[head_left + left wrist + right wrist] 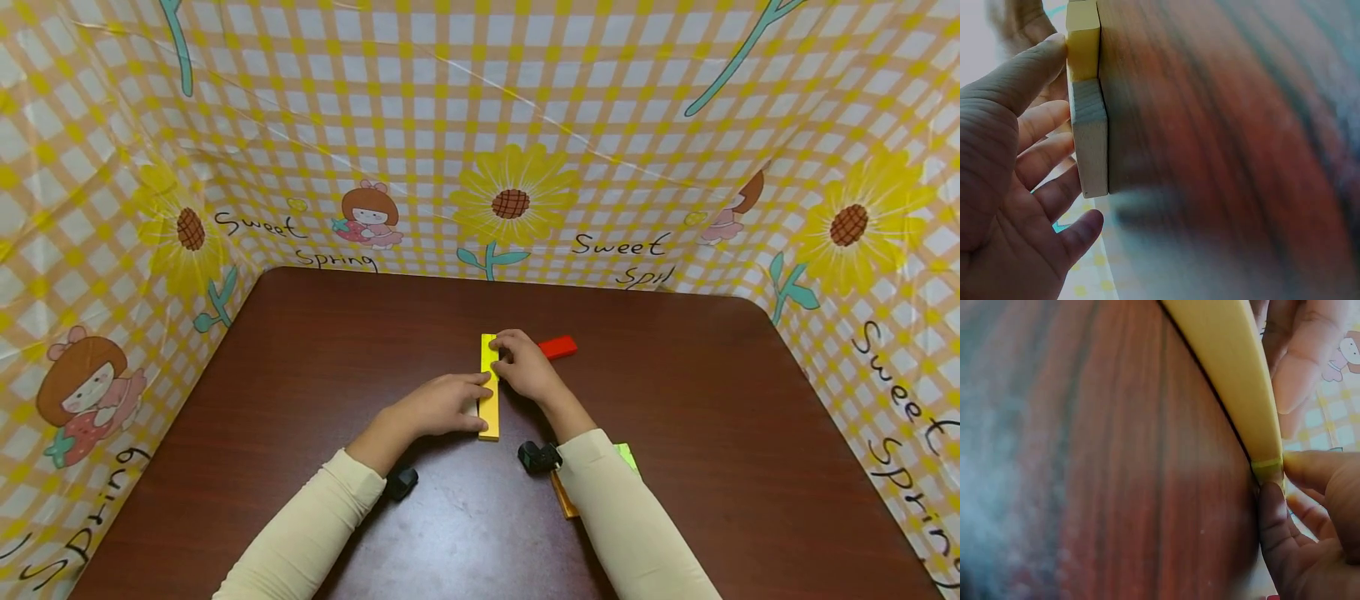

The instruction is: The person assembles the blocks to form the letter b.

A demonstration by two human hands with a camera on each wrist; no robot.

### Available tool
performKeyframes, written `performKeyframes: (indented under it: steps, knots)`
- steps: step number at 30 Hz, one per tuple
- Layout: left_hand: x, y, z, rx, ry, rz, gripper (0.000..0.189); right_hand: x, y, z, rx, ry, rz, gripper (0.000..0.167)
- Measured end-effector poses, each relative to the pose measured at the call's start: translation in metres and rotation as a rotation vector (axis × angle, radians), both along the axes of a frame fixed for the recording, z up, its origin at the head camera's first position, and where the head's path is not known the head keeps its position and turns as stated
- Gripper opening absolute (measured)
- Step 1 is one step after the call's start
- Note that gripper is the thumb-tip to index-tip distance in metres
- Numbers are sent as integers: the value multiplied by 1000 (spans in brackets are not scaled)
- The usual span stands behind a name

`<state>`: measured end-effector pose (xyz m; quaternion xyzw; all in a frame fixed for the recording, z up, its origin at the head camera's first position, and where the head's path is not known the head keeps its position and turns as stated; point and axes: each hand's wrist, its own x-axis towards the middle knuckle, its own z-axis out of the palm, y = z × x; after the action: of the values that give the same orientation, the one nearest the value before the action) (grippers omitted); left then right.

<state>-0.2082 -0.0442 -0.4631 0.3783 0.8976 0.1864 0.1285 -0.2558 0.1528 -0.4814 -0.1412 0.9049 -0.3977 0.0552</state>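
A narrow yellow strip, brighter yellow at its far part and deeper yellow at its near part, lies on the table; I point at the deeper yellow block (pixel 489 412). My left hand (pixel 450 406) rests its fingertips on it, fingers mostly straight. Beside the strip, partly under that hand, a pale wooden block (pixel 1091 144) sits against the yellow block's end in the left wrist view. My right hand (pixel 528 367) pinches the brighter yellow block (pixel 1266 467) with curled fingers, thumb against its side, near where it meets the deeper yellow block.
A red block (pixel 558 347) lies just beyond the right hand. Green (pixel 627 457) and orange (pixel 564 497) blocks show partly from under the right forearm. The brown table (pixel 360 333) is bordered by a checked, flower-printed cloth (pixel 420 100) at the back and sides.
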Motion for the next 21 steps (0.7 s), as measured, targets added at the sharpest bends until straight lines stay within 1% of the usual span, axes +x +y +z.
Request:
performKeyframes:
  steps: [3,5,13,21]
  knots:
    - [0,-1,-1,9,-4,1,55,2,1,1,-5,-3,35,29]
    - [0,-2,-2,11,-14,5,55,2,1,1,-1,-15,44,29]
    - [-6,-3,0,-3,1,10,56,-7,-1,3,18,-14,43,31]
    - [-11,-2,2,-27,-23,16,57,-11,-2,4,38,-38,38,33]
